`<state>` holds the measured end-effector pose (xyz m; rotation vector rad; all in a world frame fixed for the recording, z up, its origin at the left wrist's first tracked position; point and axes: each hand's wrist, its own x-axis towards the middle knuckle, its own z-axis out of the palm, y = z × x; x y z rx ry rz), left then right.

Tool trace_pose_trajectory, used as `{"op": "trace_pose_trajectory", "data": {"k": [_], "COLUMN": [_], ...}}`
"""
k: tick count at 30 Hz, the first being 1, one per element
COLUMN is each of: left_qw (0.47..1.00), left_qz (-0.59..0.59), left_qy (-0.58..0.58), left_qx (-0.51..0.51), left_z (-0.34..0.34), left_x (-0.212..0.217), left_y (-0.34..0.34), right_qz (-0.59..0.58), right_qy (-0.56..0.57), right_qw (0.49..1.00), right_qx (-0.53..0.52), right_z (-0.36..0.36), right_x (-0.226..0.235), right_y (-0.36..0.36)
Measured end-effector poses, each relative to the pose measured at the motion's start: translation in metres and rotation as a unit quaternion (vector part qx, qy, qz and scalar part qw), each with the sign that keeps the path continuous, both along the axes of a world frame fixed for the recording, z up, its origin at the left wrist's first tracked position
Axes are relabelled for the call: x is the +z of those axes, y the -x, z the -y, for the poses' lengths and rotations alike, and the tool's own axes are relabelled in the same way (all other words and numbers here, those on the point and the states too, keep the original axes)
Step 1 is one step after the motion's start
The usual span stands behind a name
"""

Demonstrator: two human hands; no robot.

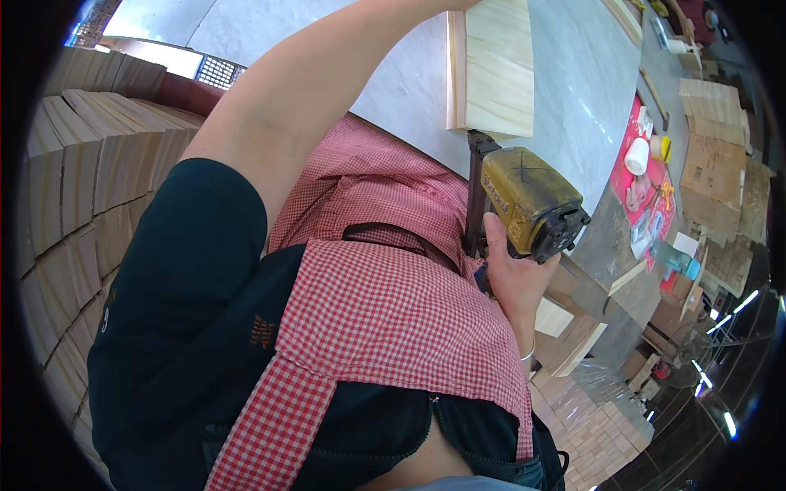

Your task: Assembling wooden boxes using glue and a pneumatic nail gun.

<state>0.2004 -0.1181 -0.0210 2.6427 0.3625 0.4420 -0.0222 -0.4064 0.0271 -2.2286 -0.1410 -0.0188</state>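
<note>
My right hand (517, 278) is wrapped round a worn yellow and black nail gun (530, 190), its thumb lying along the side. The gun's dark nose meets the near end of a pale wooden piece (499, 69), which seems to be made of boards joined at an edge. This piece lies on a grey-white marbled tabletop (573, 106). My left arm reaches across to the far part of the wood. Only a bit of my left hand (454, 4) shows at the top edge, beside the wood; its fingers are out of view.
Tall stacks of wooden boards (82, 164) stand close on the left. At the right, a red sheet (626, 155) carries a white bottle (637, 155) and small items. Beyond are a clear bottle with a blue cap (675, 260), cardboard boxes (712, 168) and more stacked wood (602, 446).
</note>
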Motion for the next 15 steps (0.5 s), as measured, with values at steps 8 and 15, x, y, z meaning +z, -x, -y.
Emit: {"op": "trace_pose_trajectory", "data": {"k": [8,15], "left_qw": [1.0,1.0], "left_qz": [-0.014,-0.013], "left_qy": [0.014,0.009], "left_qx": [-0.003,-0.001], "left_z": [0.003,0.002], "left_x": [-0.002,0.0], "left_y": [-0.002,0.001], "right_qz": [-0.111,-0.149], "right_qy": [-0.006,0.02], "right_qw": [0.994,0.989], "right_qx": [0.003,-0.009], "right_z": [0.025,0.03], "right_x": [0.036,0.062], "right_y": [-0.021,-0.049]}}
